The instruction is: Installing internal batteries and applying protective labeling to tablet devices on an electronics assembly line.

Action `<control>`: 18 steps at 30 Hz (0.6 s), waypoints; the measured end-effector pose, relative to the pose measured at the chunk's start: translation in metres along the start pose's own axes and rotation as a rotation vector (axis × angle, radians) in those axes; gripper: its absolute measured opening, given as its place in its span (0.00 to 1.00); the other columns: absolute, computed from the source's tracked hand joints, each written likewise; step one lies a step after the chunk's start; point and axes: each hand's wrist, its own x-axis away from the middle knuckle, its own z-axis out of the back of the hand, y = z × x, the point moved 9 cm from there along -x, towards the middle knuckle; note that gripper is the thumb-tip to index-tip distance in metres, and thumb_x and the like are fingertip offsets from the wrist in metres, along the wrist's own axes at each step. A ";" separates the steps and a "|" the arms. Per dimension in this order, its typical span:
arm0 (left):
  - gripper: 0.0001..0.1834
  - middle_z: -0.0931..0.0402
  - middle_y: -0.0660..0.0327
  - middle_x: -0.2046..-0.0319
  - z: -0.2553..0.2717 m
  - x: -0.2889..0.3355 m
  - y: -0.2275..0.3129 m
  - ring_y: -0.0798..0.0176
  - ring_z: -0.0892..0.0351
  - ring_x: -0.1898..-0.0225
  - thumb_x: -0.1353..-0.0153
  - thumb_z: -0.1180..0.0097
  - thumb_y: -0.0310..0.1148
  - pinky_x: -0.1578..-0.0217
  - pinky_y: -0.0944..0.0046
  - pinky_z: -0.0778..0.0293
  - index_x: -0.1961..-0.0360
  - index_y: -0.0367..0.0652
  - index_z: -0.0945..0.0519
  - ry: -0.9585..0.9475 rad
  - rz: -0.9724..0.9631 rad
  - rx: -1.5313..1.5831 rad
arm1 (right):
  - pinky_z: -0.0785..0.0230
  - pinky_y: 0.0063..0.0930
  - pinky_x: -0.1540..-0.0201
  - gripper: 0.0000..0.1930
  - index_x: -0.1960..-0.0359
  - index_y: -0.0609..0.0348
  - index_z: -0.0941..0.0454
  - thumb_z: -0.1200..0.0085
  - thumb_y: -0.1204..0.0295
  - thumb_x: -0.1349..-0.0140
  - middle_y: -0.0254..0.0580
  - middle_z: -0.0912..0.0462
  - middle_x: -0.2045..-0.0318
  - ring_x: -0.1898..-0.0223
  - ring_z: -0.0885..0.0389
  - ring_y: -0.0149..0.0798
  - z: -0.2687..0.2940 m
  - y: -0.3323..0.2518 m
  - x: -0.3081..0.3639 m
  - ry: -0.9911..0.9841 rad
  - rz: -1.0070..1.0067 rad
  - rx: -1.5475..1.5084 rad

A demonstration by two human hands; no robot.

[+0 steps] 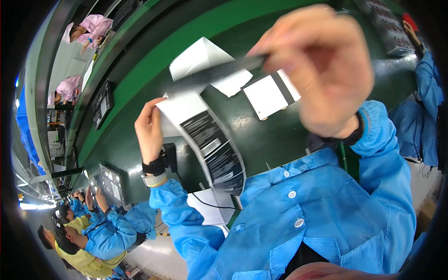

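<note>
My left hand (150, 129) pinches the upper edge of a long white label sheet (184, 109). Black printed panels run down the sheet, and its lower end curves toward my jacket. Raised close to the camera, my right hand (322, 70) is closed on one end of a black strip (210, 77), which motion blurs. The strip stretches leftward to the top of the sheet; I cannot tell whether its far end is stuck there. Below my right hand lies a flat white rectangular piece (266, 98) with a black band.
White papers (198, 58) lie on the dark green bench (273, 140), with another white sheet (207, 210) near my left forearm. A dark cable (210, 205) crosses there. Flat devices (112, 182) stand further left. A tray of parts (385, 28) is at upper right; co-workers sit on both sides.
</note>
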 end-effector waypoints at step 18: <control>0.19 0.14 0.54 0.63 -0.129 0.019 0.124 0.50 0.15 0.61 0.50 0.42 0.12 0.59 0.56 0.22 0.57 0.36 0.12 -0.396 -0.549 -0.165 | 0.25 0.17 0.70 0.06 0.60 0.61 0.24 0.39 0.80 0.32 0.29 0.27 0.68 0.71 0.18 0.24 0.123 0.073 0.046 -0.688 -0.623 0.509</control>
